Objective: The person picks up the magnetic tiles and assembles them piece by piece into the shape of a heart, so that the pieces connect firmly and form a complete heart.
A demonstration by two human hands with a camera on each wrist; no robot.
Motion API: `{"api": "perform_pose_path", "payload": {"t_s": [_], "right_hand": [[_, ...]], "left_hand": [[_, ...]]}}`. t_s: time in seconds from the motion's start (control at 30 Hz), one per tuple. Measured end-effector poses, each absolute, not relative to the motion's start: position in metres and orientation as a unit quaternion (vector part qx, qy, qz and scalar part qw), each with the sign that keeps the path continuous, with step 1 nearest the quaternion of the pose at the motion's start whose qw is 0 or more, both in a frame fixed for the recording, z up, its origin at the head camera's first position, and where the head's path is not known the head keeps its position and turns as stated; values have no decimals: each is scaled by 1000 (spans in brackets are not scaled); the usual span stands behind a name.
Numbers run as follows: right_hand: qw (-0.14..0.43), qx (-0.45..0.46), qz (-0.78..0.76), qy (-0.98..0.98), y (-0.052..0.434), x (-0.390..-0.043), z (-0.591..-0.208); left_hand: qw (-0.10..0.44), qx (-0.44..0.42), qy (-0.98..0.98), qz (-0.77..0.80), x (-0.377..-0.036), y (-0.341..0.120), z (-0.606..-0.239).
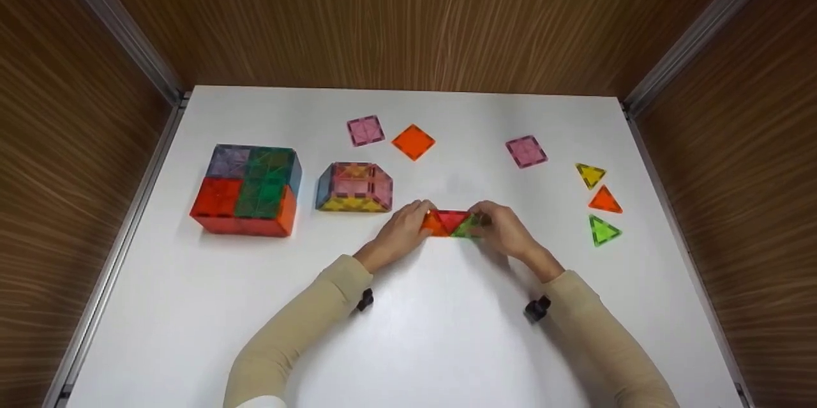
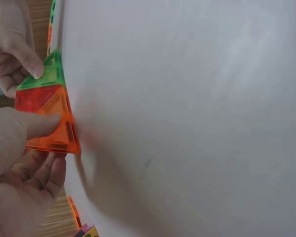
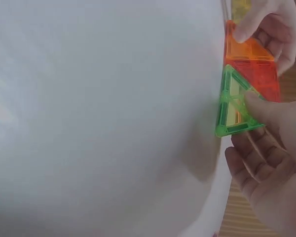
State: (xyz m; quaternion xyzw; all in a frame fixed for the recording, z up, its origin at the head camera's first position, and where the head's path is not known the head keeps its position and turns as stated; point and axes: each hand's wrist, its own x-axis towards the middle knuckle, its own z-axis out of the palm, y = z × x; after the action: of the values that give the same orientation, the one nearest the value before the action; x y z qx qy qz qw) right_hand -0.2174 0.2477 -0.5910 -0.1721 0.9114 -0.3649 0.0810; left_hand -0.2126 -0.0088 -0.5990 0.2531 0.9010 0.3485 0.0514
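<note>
Two hands meet at the middle of a white bench (image 1: 447, 331), holding a short strip of three triangular tiles between them. The left hand (image 1: 401, 232) pinches the orange triangle (image 1: 433, 223) at one end, thumb pressed flat on its face and fingers curled behind it. The right hand (image 1: 504, 227) pinches the green triangle (image 1: 468, 226) at the other end the same way. A red triangle (image 1: 452, 219) sits between the two, its edges touching both. In the wrist views the strip stands upright on edge on the bench.

Taking the strip as the landmark: just to its left and slightly farther away stands a small box of pink and yellow tiles (image 1: 355, 187). Well to the left of that is a larger flat block of red, green and purple tiles (image 1: 246, 189). Beyond the strip lie a pink square (image 1: 366, 130) and an orange square (image 1: 413, 142), side by side. Beyond and to the right lies another pink square (image 1: 526, 151). Well to the right, three loose triangles lie in a column: yellow (image 1: 590, 175), orange (image 1: 604, 200) and green (image 1: 601, 230).

Wood-grain walls (image 1: 408, 12) enclose the bench on three sides.
</note>
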Motion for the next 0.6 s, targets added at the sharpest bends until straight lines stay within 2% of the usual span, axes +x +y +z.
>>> {"api": "perform_pose_path", "payload": {"t_s": [0.33,0.6], "right_hand": [[22,-159,-394,905,261,-246,-595],[19,-150,-398,905,266,-265,-597]], "left_hand": [[37,189,903,385,-248,12,-596],[28,183,910,372,-267,20,-597]]}}
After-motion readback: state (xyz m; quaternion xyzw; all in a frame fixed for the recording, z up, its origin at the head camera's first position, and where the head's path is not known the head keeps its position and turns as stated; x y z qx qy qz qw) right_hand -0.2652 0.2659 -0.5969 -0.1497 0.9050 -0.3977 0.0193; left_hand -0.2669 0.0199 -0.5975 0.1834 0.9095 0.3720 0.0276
